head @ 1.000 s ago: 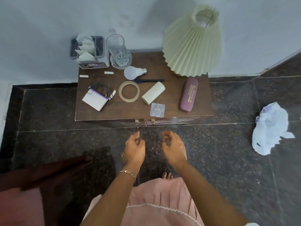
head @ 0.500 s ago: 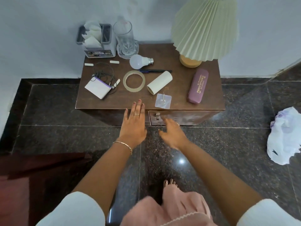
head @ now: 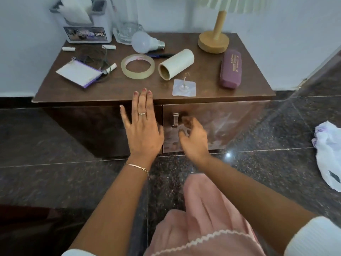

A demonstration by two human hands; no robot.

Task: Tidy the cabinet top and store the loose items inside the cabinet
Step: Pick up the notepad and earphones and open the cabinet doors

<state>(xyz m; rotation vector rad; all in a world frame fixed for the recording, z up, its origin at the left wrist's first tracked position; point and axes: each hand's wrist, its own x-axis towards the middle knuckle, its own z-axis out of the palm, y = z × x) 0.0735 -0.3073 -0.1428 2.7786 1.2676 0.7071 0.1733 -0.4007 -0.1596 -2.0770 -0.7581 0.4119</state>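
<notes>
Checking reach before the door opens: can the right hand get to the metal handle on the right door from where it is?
Probably yes. The right hand hangs just below and right of the handle, fingers curled, with nothing between them; motion blur hides whether they touch.

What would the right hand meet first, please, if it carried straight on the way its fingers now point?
Most likely the metal handle on the right cabinet door: the right hand is curled, blurred, and aimed at it from just below-right. Depth is unclear, so contact cannot be told.
</notes>
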